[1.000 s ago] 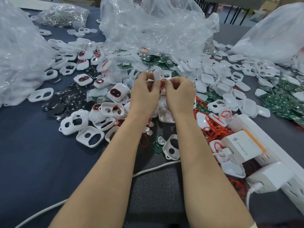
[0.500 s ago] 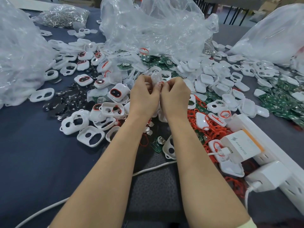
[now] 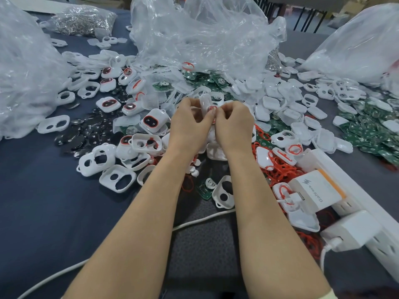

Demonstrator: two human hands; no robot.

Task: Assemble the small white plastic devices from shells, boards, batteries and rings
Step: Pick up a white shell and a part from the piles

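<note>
Shell [image 3: 204, 100] between left hand [image 3: 190, 126] and right hand [image 3: 235, 126]

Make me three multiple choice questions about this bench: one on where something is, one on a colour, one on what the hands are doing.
1. Relative to the left hand and right hand, the coin batteries lie: A) leftward, B) rightward, C) nearer the camera.
2. The loose rings are: A) blue, B) red, C) yellow.
3. Both hands: A) lie flat on the table, B) pinch one white shell together, C) hold a cable.
Answers: A, the dark pile sits left; B, they show red; B, both hands' fingertips meet on it.
</note>
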